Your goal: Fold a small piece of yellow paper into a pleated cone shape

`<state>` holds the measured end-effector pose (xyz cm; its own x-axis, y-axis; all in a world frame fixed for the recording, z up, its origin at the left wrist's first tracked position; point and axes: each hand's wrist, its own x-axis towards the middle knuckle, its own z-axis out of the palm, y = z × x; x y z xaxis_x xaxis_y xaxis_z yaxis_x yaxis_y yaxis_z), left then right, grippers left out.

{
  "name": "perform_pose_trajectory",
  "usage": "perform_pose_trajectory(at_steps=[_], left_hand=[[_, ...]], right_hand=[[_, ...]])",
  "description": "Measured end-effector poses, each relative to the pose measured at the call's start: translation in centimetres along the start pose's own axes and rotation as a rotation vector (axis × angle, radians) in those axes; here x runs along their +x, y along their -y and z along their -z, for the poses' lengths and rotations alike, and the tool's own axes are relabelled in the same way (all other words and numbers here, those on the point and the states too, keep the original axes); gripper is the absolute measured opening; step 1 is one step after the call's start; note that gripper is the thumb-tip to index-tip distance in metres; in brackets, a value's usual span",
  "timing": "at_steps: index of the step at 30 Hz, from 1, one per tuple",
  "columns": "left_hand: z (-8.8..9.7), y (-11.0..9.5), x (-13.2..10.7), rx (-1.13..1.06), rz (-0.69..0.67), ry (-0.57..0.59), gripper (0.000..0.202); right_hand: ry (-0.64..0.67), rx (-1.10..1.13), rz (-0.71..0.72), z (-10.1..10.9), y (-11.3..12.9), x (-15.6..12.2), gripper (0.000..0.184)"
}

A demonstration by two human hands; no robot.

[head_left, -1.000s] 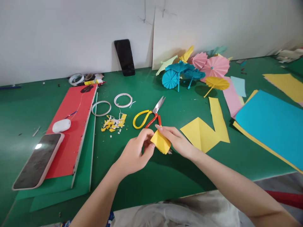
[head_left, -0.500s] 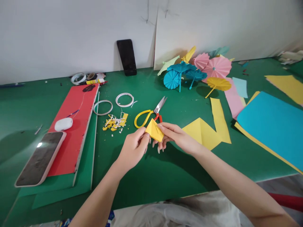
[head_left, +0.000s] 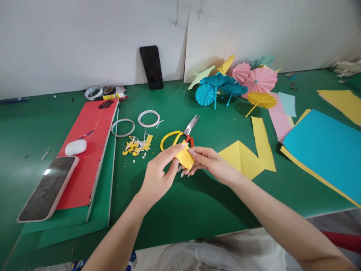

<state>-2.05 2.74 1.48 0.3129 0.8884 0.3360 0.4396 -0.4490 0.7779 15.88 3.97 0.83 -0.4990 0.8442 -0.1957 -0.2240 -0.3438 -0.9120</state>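
Note:
A small folded piece of yellow paper point(head_left: 186, 158) is held up between both hands, above the table. My left hand point(head_left: 161, 165) grips its left side, the index finger lying along the top edge and the thumb lower down. On the right side, my right hand point(head_left: 210, 162) pinches it between thumb and fingers, with the other fingers curled underneath. Just behind the paper lie scissors point(head_left: 186, 131) with yellow and red handles and slightly parted blades; the paper and fingers hide part of the handles. A larger yellow sheet point(head_left: 242, 160) with a crease lies beside my right hand.
Paper umbrellas point(head_left: 259, 79) in several colours stand at the back right. Blue sheets point(head_left: 324, 150) lie at the right. Tape rings point(head_left: 149, 118) and paper scraps point(head_left: 137, 146) are left of the scissors. A phone point(head_left: 47, 188) rests on a red board point(head_left: 81, 165); another phone point(head_left: 152, 67) leans on the wall.
My left index finger has moved up over the top edge of the yellow paper. The paper now shows a flatter face, with the earlier pointed folds no longer visible.

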Motion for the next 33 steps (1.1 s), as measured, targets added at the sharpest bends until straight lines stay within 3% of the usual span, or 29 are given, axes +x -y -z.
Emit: perform_pose_trajectory(at_steps=[7, 14, 20, 26, 33], left_hand=[[0.0, -0.3, 0.1, -0.092, 0.148, -0.054, 0.031], [-0.5, -0.2, -0.1, -0.035, 0.183, -0.074, 0.049], [-1.1, 0.1, -0.3, -0.181, 0.345, -0.077, 0.044], [-1.5, 0.2, -0.6, -0.166, 0.309, -0.2, 0.04], [-1.8, 0.4, -0.8, -0.187, 0.294, -0.247, 0.037]], right_hand=[[0.026, 0.013, -0.019, 0.1, 0.0, -0.1, 0.026], [0.034, 0.005, -0.042, -0.2, 0.0, -0.1, 0.029], [0.071, -0.019, -0.042, -0.5, -0.1, -0.1, 0.031], [0.114, 0.006, -0.065, -1.0, -0.6, -0.2, 0.032], [0.129, 0.027, -0.079, -1.6, -0.7, -0.3, 0.033]])
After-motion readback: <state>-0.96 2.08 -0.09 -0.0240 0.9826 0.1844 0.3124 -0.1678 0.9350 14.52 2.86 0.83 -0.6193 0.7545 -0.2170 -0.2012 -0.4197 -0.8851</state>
